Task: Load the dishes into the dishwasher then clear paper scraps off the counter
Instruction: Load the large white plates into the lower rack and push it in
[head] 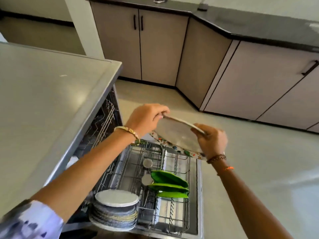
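Head view: both hands hold one plate [179, 135] above the pulled-out dishwasher rack [172, 218].
Left hand [146, 120]: pinches the plate's far-left rim.
Right hand [213, 140]: grips the near-right rim.
Below hands: green dishes [170, 184] stand in the rack.
Below left forearm: stacked bowls [115, 211].
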Motion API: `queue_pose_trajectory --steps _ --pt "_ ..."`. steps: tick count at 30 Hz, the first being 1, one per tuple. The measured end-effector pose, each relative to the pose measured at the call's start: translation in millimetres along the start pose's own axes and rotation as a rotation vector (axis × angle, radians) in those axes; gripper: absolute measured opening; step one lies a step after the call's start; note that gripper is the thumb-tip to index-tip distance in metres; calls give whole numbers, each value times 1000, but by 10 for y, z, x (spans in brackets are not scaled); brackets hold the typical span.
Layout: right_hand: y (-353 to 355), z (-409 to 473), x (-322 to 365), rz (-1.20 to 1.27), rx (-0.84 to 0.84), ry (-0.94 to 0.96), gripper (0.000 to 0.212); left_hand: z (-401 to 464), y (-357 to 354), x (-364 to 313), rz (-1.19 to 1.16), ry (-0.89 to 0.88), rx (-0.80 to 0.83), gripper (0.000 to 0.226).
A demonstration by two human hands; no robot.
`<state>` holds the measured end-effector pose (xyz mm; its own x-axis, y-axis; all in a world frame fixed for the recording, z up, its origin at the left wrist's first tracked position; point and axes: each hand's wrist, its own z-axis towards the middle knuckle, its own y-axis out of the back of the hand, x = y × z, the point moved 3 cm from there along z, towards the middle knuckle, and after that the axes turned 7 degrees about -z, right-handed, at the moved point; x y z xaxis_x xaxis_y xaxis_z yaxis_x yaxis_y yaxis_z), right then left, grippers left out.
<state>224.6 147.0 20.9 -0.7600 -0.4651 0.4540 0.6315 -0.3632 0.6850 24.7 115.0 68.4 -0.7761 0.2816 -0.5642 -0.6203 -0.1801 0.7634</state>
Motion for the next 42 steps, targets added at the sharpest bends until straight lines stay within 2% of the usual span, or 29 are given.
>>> queue_pose_trajectory --steps 3,7,10,11,15,19,22,26,29,32,36,39,42 --pt "-355 -64 -224 -42 46 35 15 -4 -400 312 58 131 80 30" --pt "-868 -260 -516 -52 140 172 23 -119 -919 663 175 231 78 23" --pt "-1295 -338 -706 -32 167 283 21 -180 -1300 1005 264 140 19 36" --pt "-1323 -335 -694 -25 184 343 18 -219 -1298 1032 307 126 52 38" --pt "-1823 -425 -974 -16 254 465 22 -288 -1732 1419 467 5 96 16" --pt "-2161 -600 -1222 -13 237 574 31 -415 -2069 1736 638 -69 157 22" --pt "-2348 -607 -1397 -6 272 601 40 -425 -2242 1872 608 -99 127 25" --pt "-2522 -481 -1570 -20 338 621 38 -279 -2393 1987 569 -29 101 29" --pt "-2607 -363 -1636 15 370 656 23 -145 -2476 2104 536 13 98 38" --pt "-2694 -264 -1691 30 390 651 36 0 -2538 2187 496 30 78 45" --pt "-2869 -231 -1805 31 419 625 41 83 -2693 2266 424 118 68 48" --pt "-2970 -242 -1867 11 432 606 37 96 -2794 2346 343 184 108 48" --pt "-3103 -192 -1868 0 423 571 31 147 -2807 2431 252 358 76 39"
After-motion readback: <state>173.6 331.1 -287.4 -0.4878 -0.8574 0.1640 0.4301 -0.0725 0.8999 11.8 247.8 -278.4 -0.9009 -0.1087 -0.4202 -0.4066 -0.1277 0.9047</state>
